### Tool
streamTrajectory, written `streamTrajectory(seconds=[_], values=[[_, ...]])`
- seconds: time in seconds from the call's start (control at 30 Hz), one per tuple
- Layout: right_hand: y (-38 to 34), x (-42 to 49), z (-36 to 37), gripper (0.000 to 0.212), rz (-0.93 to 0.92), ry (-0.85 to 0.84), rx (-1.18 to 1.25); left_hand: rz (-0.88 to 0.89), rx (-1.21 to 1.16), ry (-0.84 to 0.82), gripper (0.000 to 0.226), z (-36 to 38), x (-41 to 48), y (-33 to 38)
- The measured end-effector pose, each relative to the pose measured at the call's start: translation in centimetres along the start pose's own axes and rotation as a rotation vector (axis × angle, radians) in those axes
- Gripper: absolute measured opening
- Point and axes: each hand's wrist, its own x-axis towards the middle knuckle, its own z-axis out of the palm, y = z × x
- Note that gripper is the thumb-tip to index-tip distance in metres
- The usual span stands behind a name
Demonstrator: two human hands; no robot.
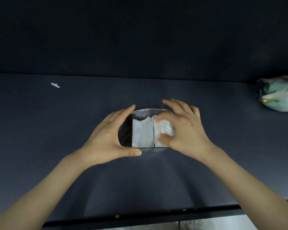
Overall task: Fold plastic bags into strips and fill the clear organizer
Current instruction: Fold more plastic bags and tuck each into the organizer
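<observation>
A clear organizer (148, 112) with compartments stands in the middle of the dark table. A folded white bag (142, 132) fills its middle compartment; the left compartment looks dark and empty. My left hand (110, 136) grips the organizer's left side, fingers along the far edge and thumb at the near edge. My right hand (184, 128) holds a second folded white bag (165, 127) in the right compartment, index finger and thumb curled onto it. Part of that bag is hidden under my fingers.
A crumpled pile of green and white plastic bags (278, 95) lies at the far right edge. A small white scrap (55, 85) lies at the far left of the table. The table's front edge (140, 214) runs near my forearms.
</observation>
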Motion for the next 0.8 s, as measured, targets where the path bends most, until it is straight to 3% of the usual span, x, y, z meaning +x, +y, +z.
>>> streamTrajectory(seconds=[0.13,0.33,0.47,0.6,0.8], values=[[-0.4,-0.2,0.0,0.033,0.002,0.049,0.033,0.007,0.013,-0.010,0.113,0.0,0.0,0.0],[-1.0,-0.3,-0.7,0.041,0.038,-0.116,0.010,-0.001,0.008,-0.004,0.107,0.1,0.1,0.0],[-2.0,0.5,-1.0,0.026,0.078,-0.227,-0.223,0.013,0.002,-0.013,0.107,0.2,0.1,-0.1],[-3.0,1.9,-0.5,0.030,0.076,-0.295,-0.413,0.019,-0.006,-0.013,0.108,0.2,0.2,-0.2],[-1.9,0.7,-2.1,0.046,0.169,-0.360,-0.149,0.010,-0.043,-0.011,0.109,0.4,0.0,-0.5]])
